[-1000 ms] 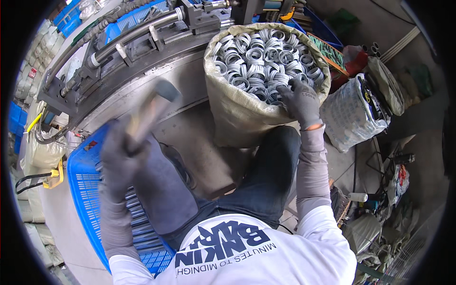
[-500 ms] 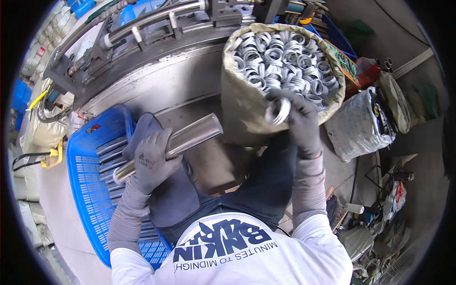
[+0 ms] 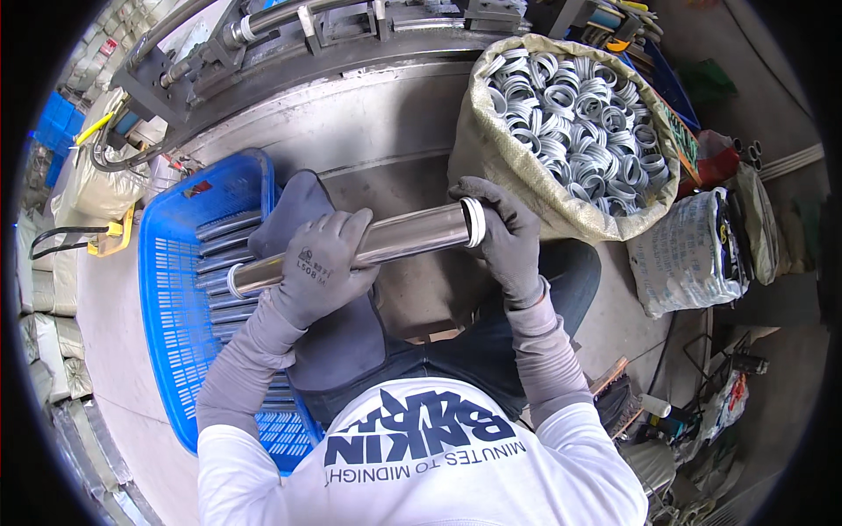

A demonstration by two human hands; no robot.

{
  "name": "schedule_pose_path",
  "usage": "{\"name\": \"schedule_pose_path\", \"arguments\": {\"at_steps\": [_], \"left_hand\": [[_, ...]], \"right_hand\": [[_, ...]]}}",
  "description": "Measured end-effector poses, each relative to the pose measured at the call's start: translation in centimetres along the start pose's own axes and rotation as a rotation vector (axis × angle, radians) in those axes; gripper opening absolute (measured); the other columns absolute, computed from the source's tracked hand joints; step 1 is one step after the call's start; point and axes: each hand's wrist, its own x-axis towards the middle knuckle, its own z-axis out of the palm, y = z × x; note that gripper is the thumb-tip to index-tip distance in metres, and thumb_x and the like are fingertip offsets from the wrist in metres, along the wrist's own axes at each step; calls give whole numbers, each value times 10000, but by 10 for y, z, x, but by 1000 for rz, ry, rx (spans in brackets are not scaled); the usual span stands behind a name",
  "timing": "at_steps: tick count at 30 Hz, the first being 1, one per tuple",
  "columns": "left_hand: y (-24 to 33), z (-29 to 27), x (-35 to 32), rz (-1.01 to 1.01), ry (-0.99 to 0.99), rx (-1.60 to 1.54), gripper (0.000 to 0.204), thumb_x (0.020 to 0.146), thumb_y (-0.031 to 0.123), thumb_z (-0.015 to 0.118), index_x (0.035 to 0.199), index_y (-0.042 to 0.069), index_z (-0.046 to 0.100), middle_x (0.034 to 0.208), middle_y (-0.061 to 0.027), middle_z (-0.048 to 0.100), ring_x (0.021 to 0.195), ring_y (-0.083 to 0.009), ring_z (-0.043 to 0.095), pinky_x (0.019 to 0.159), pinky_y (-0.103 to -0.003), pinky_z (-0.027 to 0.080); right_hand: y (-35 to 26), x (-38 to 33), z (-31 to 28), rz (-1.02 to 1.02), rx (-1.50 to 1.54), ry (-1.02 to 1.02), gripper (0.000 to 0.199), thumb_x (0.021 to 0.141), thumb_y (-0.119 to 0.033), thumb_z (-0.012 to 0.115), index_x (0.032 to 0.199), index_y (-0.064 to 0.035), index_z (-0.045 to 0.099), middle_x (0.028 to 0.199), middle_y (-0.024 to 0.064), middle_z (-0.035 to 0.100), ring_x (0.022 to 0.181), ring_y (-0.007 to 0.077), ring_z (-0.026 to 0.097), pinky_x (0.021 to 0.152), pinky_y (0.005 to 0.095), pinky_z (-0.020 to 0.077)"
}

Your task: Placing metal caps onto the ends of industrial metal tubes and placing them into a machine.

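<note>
A shiny metal tube [image 3: 412, 235] lies across my lap area, tilted slightly up to the right. My left hand [image 3: 326, 266], in a grey glove, is wrapped round its left part. A pale ring sits round the tube's left end. At the right end my gloved right hand [image 3: 504, 235] grips a whitish grey ring [image 3: 474, 222], which is against the tube's mouth. Whether the ring is fully seated I cannot tell. Beyond my right hand stands a woven sack [image 3: 474, 145] full of similar rings [image 3: 579, 110].
On the left, a blue plastic basket [image 3: 158, 298] holds several metal tubes [image 3: 232, 245]. A dark metal machine [image 3: 289, 61] runs along the far side. A white printed sack [image 3: 680, 254] stands at the right, with a brush [image 3: 618, 405] and clutter nearer me.
My right hand has come away from the sack with a ring, leftward and down to the tube's right end. The view has shifted, and the tube now lies flatter.
</note>
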Motion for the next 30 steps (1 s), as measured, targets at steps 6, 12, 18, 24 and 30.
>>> {"name": "schedule_pose_path", "arguments": {"at_steps": [6, 12, 18, 24, 30], "left_hand": [[4, 7, -1, -31, -57, 7, 623, 752, 255, 831, 1295, 33, 620, 1059, -149, 697, 976, -341, 688, 850, -467, 518], [4, 6, 0, -34, -68, 12, 641, 757, 273, 828, 1317, 39, 621, 1095, -143, 698, 1006, -334, 687, 865, -469, 514], [7, 6, -1, -52, -89, 38, 645, 764, 276, 828, 1325, 41, 614, 1100, -138, 699, 1005, -330, 688, 858, -465, 514], [8, 10, 3, -38, -83, 55, 632, 773, 261, 826, 1320, 38, 599, 1102, -142, 688, 1019, -332, 683, 875, -470, 512], [2, 0, 3, -49, -137, 34, 665, 763, 248, 840, 1335, 24, 585, 1118, -172, 675, 1052, -363, 672, 920, -488, 514]], "right_hand": [[3, -10, 4, -179, -38, -5, 363, 1096, -175, 473, 1228, 63, 712, 1197, 138, 759, 1082, 187, 701, 983, 310, 525], [2, -5, 18, -169, -189, 15, 407, 1115, -245, 436, 1185, 49, 708, 1086, 150, 745, 1024, 241, 705, 962, 337, 521], [8, -6, 29, -139, -67, 78, 331, 1106, -194, 495, 1118, 40, 729, 1034, 128, 743, 970, 209, 710, 918, 328, 538], [14, -7, 49, -105, -92, 241, 272, 1099, -136, 520, 1096, 44, 725, 1004, 129, 745, 933, 210, 723, 867, 326, 560], [25, 0, 46, -37, -5, 211, 205, 1068, -90, 584, 1135, 43, 726, 1009, 133, 749, 926, 193, 709, 869, 330, 558]]}}
